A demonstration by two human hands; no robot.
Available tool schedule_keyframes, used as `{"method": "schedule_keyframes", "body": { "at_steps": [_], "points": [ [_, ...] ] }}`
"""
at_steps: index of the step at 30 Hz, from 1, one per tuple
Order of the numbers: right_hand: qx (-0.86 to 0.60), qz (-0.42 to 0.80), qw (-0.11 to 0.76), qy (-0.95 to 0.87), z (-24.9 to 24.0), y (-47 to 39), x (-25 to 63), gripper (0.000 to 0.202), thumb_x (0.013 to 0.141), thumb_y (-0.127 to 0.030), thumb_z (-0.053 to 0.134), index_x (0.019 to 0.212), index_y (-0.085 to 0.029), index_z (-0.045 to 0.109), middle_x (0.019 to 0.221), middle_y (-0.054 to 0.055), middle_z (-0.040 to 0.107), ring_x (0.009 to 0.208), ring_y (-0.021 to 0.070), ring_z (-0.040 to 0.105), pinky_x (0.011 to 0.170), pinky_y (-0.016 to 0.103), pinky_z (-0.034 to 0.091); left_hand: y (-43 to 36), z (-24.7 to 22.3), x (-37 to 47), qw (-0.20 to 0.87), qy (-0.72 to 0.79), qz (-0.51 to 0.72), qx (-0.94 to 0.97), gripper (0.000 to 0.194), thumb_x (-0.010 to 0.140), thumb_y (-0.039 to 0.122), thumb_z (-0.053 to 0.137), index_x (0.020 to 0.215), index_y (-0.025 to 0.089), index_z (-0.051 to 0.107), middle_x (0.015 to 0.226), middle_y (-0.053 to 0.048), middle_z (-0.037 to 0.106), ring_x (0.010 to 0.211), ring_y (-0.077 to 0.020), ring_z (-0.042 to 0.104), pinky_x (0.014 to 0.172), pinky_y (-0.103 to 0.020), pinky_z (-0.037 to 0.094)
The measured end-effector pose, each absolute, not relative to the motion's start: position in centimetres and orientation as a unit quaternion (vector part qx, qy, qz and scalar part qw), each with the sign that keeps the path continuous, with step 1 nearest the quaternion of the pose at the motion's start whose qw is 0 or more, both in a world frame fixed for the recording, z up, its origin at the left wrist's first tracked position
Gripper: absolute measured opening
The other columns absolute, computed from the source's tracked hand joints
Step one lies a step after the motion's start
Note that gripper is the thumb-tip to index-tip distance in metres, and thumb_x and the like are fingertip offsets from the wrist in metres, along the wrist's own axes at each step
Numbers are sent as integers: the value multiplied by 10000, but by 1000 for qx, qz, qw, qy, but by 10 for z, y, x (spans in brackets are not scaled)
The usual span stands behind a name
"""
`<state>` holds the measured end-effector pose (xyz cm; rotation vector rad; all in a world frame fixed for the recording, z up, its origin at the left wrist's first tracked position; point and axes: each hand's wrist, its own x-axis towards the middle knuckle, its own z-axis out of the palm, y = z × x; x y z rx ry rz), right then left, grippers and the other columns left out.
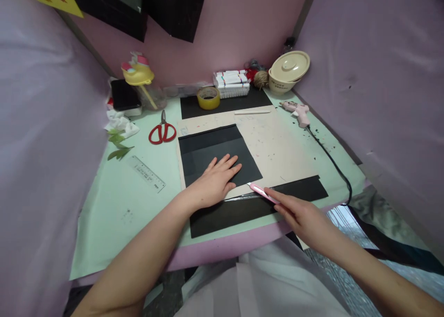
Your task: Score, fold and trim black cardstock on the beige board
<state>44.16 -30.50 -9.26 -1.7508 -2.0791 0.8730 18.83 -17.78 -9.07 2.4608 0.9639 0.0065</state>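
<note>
My left hand [219, 178] lies flat with fingers spread on a black sheet [211, 146], pressing near its front edge. A pink utility knife [264, 192] is in my right hand [294, 210], its blade tip at the sheet's front edge, to the right of my left hand. Whether the blade touches the sheet I cannot tell. Underneath is a cream board [277, 146] with small marks and scraps. Another black strip [229, 217] lies along the table's front, partly under the board.
Red-handled scissors [162, 131] and a clear ruler [147, 173] lie at left. Behind are yellow tape [208, 98], a white pen [252, 112] and markers [231, 82]. A pink glue gun [299, 113] with a black cord and a lidded cream bowl [286, 74] stand at right.
</note>
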Motion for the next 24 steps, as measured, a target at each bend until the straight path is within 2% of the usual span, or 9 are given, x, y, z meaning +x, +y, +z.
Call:
{"method": "schedule_keyframes", "body": {
  "at_steps": [14,24],
  "points": [
    [-612,297,135,-720,-93,-309,445,468,988,-334,377,1455,-365,393,1331,12,607,1143,234,628,902,406,563,-187,-89,197,243,392,5,887,550,946,261,433,1485,210,334,1609,-62,172,1495,-243,74,1201,-504,108],
    [-616,307,119,-715,-93,-312,447,467,993,-353,359,1460,-371,380,1361,12,583,1183,234,603,964,438,532,-186,-91,195,242,392,9,887,548,949,269,434,1485,217,332,1612,-57,162,1496,-240,70,1204,-500,100]
  ]
}}
